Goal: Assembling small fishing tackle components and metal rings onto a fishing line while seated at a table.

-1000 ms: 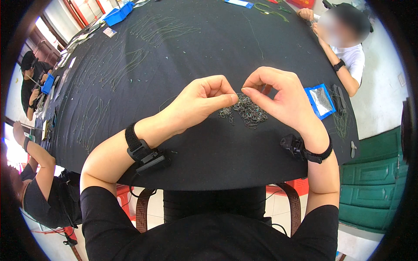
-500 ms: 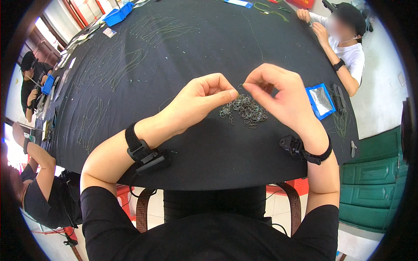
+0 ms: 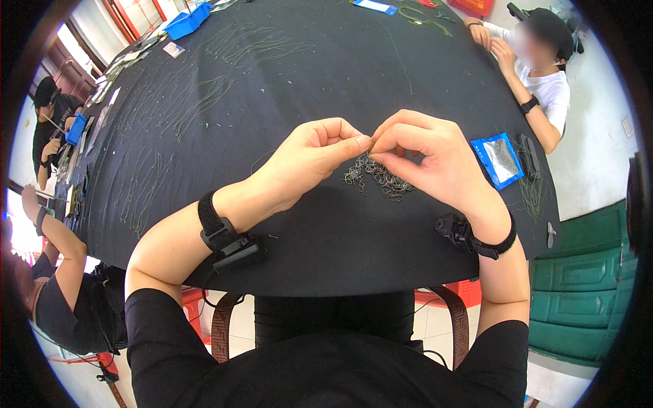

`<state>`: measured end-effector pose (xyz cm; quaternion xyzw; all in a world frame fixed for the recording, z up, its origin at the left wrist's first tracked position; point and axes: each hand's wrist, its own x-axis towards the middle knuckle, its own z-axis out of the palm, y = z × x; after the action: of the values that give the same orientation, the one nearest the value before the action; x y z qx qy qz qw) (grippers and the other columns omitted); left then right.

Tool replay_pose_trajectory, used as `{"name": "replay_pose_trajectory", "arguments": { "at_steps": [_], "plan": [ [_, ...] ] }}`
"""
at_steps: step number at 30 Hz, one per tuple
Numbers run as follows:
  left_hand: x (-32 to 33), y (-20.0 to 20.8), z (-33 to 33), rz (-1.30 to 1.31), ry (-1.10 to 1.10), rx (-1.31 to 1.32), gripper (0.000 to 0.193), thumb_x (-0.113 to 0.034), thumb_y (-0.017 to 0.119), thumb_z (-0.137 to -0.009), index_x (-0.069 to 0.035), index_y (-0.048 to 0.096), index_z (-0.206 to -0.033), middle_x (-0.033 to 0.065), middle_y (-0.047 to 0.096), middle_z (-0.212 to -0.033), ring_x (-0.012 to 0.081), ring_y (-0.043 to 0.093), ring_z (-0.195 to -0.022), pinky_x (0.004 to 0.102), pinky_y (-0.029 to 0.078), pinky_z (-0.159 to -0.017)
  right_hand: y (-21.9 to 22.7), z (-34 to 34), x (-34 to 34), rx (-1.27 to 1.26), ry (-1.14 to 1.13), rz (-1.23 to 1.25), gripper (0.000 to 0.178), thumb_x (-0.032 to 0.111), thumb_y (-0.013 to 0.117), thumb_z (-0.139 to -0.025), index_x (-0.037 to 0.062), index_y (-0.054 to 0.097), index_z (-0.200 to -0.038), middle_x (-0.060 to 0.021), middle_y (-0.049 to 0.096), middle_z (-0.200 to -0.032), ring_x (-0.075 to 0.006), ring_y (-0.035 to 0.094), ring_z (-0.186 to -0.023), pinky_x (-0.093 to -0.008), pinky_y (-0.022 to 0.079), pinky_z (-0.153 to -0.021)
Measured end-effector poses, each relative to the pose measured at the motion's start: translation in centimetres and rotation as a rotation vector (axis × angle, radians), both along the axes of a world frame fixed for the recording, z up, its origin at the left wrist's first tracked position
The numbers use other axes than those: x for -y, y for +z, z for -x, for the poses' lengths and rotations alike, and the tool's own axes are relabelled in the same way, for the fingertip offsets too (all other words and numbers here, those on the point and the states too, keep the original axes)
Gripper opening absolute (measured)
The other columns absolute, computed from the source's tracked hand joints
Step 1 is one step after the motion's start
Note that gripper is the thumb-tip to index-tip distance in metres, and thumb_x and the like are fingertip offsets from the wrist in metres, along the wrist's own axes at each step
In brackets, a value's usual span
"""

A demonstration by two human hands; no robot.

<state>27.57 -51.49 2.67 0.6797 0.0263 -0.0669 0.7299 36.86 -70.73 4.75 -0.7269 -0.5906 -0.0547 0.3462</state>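
Observation:
My left hand (image 3: 322, 151) and my right hand (image 3: 430, 151) meet over the table, thumbs and forefingers pinched tip to tip. Whatever sits between the fingertips is too small to make out. Right below them lies a tangled pile of small dark metal pieces (image 3: 389, 186), bent like fish hooks; my right hand covers part of it. Beside my left wrist a thin line (image 3: 254, 163) curves out over the cloth and passes behind the hand. Both wrists carry black straps with small devices.
On the black-covered table (image 3: 326, 251) thin green lines (image 3: 146, 194) lie in loose bundles to the left. At right are a blue-edged packet (image 3: 500, 160) and more green line (image 3: 534, 194). A blue tray (image 3: 187, 22) stands far left. Other people sit around the table.
My right hand has come down and left; its fingertips now touch those of my left hand, where a small gap was before. The left hand has barely moved.

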Motion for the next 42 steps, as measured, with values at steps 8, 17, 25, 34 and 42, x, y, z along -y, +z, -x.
{"name": "replay_pose_trajectory", "arguments": {
  "at_steps": [8,17,25,34,42],
  "plan": [
    [-0.1,0.1,0.1,0.007,-0.01,-0.018,0.018,-0.027,0.064,-0.093,-0.009,0.063,-0.094,-0.0117,0.044,-0.069,-0.0003,0.03,-0.057,0.0187,0.022,-0.049,-0.1,-0.2,0.1,-0.004,-0.025,-0.041,0.006,0.002,0.07,-0.08,0.0036,0.065,-0.083,-0.003,0.064,-0.081,-0.0129,0.06,-0.068,-0.0251,0.045,-0.056],
    [-0.3,0.3,0.1,0.01,-0.021,-0.059,0.021,-0.027,0.062,-0.094,-0.007,0.064,-0.102,-0.0114,0.042,-0.067,-0.0003,0.028,-0.054,0.0184,0.021,-0.047,0.0,-0.6,0.3,-0.037,-0.036,0.001,0.006,0.004,0.07,-0.08,0.0044,0.065,-0.084,-0.003,0.062,-0.078,-0.0108,0.059,-0.064,-0.0238,0.045,-0.055],
    [-0.3,0.2,0.0,-0.021,0.006,-0.022,0.021,-0.025,0.063,-0.094,-0.006,0.065,-0.102,-0.0099,0.046,-0.069,-0.0004,0.03,-0.054,0.0177,0.023,-0.047,0.2,-0.4,0.4,-0.104,-0.009,-0.006,0.011,0.013,0.071,-0.081,0.0045,0.063,-0.082,-0.0082,0.062,-0.078,-0.02,0.062,-0.066,-0.0306,0.048,-0.059],
    [-0.2,-0.1,0.0,0.015,0.005,-0.095,0.019,-0.025,0.064,-0.094,-0.006,0.065,-0.099,-0.0098,0.045,-0.067,0.0003,0.03,-0.053,0.0192,0.023,-0.047,0.0,-0.4,0.3,-0.163,-0.04,0.01,0.005,0.003,0.067,-0.081,0.0029,0.064,-0.086,-0.0038,0.065,-0.084,-0.0106,0.06,-0.067,-0.0234,0.046,-0.058],
    [0.0,-0.6,0.2,0.216,0.001,-0.233,0.019,-0.024,0.061,-0.095,-0.006,0.065,-0.1,-0.0101,0.039,-0.063,0.0022,0.027,-0.051,0.0212,0.021,-0.046,-0.5,0.4,-0.4,-0.154,-0.055,-0.033,0.008,0.009,0.067,-0.081,0.0037,0.062,-0.085,-0.01,0.063,-0.077,-0.0199,0.066,-0.066,-0.0304,0.05,-0.058]
  ]
}}
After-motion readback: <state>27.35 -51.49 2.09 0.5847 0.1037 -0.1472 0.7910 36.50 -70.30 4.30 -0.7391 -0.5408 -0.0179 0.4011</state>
